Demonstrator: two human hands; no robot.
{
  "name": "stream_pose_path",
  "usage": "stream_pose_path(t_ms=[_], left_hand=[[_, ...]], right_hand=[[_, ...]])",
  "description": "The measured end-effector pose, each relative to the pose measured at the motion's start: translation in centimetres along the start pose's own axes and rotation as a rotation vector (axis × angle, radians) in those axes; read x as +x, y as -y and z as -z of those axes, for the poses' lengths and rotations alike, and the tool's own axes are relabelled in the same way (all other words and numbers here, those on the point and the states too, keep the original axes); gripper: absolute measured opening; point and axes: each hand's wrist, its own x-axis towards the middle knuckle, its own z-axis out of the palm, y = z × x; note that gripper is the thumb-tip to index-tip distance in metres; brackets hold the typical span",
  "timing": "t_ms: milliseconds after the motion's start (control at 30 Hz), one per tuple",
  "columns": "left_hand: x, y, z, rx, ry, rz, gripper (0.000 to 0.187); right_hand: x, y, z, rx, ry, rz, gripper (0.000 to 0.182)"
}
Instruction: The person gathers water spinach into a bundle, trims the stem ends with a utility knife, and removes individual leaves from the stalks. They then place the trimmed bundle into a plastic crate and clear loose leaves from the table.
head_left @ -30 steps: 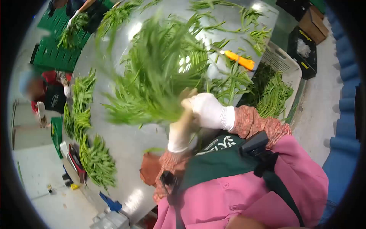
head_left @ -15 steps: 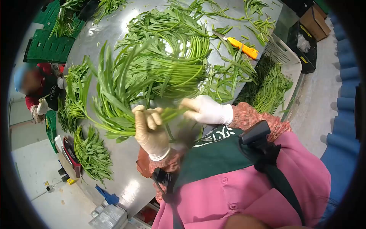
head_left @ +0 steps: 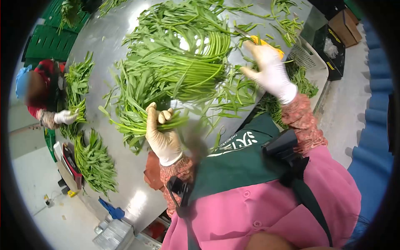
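Observation:
My left hand, in a whitish glove, is closed around a bunch of long-leaved greens; the leaves point left and the stems stick out to the right. My gloved right hand reaches over a knife with a yellow handle, thumb spread away from the fingers, which overlap part of the handle. The knife's dark blade points left. Beyond my hands, a big heap of the same greens lies on the metal table, cut stems facing right.
Loose leaves and cut stem pieces lie around the knife. A white plastic basket at the right holds more greens. Across the table at left, a person has a gloved hand on another row of greens. A further pile lies near the left edge.
My right hand has left the stems of the held bunch and moved up and right to the yellow-handled knife. The left hand keeps the bunch. The co-worker's hand has moved onto the greens.

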Motion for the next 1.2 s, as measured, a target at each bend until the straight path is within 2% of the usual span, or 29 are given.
stream_pose_path(t_ms=[67, 100, 200, 300, 400, 433, 533, 600, 667, 733, 800, 900, 1000, 1033, 1133, 1200], left_hand=[[-0.2, 0.6, -0.4, 0.038, 0.011, 0.015, 0.017], [-0.4, 0.8, -0.6, 0.079, 0.008, 0.000, 0.018], [-1.0, 0.5, -0.9, 0.139, 0.014, -0.047, 0.019], [-1.4, 0.4, -0.7, 0.229, -0.002, -0.123, 0.019], [-1.4, 0.4, -0.3, 0.276, -0.029, -0.141, 0.019], [-1.3, 0.5, 0.0, 0.267, -0.025, -0.129, 0.019], [-1.3, 0.8, 0.2, 0.250, -0.036, -0.099, 0.020], [-1.2, 0.9, 0.4, 0.255, -0.037, -0.094, 0.020], [-1.2, 0.8, 0.5, 0.240, -0.027, -0.110, 0.018], [-1.3, 0.6, 0.5, 0.226, -0.047, -0.138, 0.015], [-1.1, 0.7, 1.0, 0.223, -0.073, -0.099, 0.016], [-0.2, 2.1, 3.1, 0.080, -0.100, 0.064, 0.020], [0.1, 4.0, 3.8, 0.009, -0.118, 0.200, 0.022], [0.3, 4.5, 3.5, -0.028, -0.080, 0.231, 0.021], [1.0, 5.3, 2.0, -0.091, -0.055, 0.307, 0.015], [0.7, 5.1, -0.2, -0.068, -0.055, 0.357, 0.010]], right_hand=[[0.3, 2.9, -2.3, 0.168, 0.034, 0.070, 0.067], [0.8, 4.2, -3.6, 0.183, 0.060, 0.080, 0.074], [1.5, 7.0, -7.3, 0.034, 0.026, 0.101, 0.086], [1.7, 8.0, -9.0, 0.018, 0.014, 0.043, 0.085], [1.9, 7.4, -8.6, 0.104, 0.161, -0.011, 0.076], [2.4, 7.4, -7.9, 0.067, 0.182, -0.021, 0.064], [3.7, 6.8, -7.1, 0.192, 0.361, -0.160, 0.057], [4.8, 6.1, -6.2, 0.476, 0.421, -0.249, 0.049], [5.5, 4.7, -6.7, 1.021, 0.372, -0.298, 0.047], [6.2, 4.0, -5.8, 1.239, 0.421, -0.459, 0.043], [6.0, 4.1, -5.7, 1.795, 0.506, -0.652, 0.042], [5.4, 3.0, -7.4, 1.901, 0.552, -0.669, 0.045], [4.6, 3.9, -7.9, 1.898, 0.434, -0.654, 0.046], [4.8, 4.0, -7.7, 1.835, 0.470, -0.581, 0.050], [5.0, 6.0, -6.0, 1.428, 0.520, -0.503, 0.054], [4.6, 7.2, -7.5, 1.198, 0.491, -0.300, 0.059]])
